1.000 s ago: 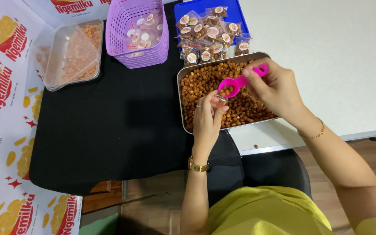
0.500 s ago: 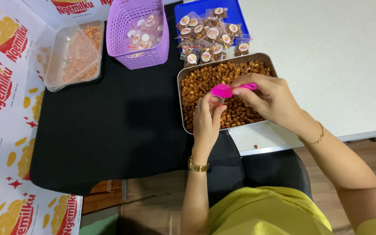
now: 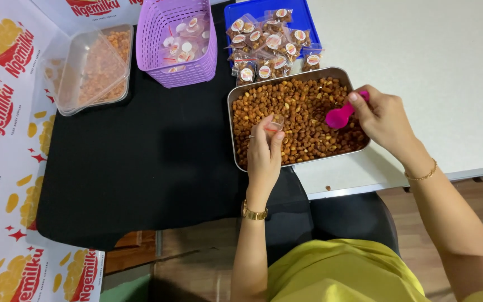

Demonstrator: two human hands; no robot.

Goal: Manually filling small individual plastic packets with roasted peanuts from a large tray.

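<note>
Black cloth is covering the table (image 3: 141, 168), with white tabletop showing to the right and printed red-and-yellow sheeting on the left. Landmark is the steel tray (image 3: 232, 106) of roasted nuts (image 3: 303, 120).

Left hand (image 3: 264, 156) is hovering over the tray's near-left corner, its grip pinched closed on a small clear pouch (image 3: 276, 122), mouth facing up. Right hand (image 3: 384, 120) is sitting over the tray's right edge, its grip closed on the handle of the pink scoop (image 3: 339, 116), bowl dipping into the nuts at the tray's right side.

Judgement on doing this step well: keep the pouch directly above the tray so any spill is falling back in; keep thumb and fingers spreading the mouth wide; take a level scoop, not a heaped one; tip the bowl right at the pouch mouth, not from above.

Pose: left forearm is coming straight up from the body, wrist with gold watch (image 3: 254, 213) off the tray's near edge. Right forearm is angling in from the near right, wrist bent inward, thin bracelet (image 3: 420, 175) showing.

Beyond the tray: blue tray (image 3: 303, 14) of filled packets (image 3: 266, 42). Far left of the tray: purple basket (image 3: 157, 61), then a clear lidded box (image 3: 88, 67).
</note>
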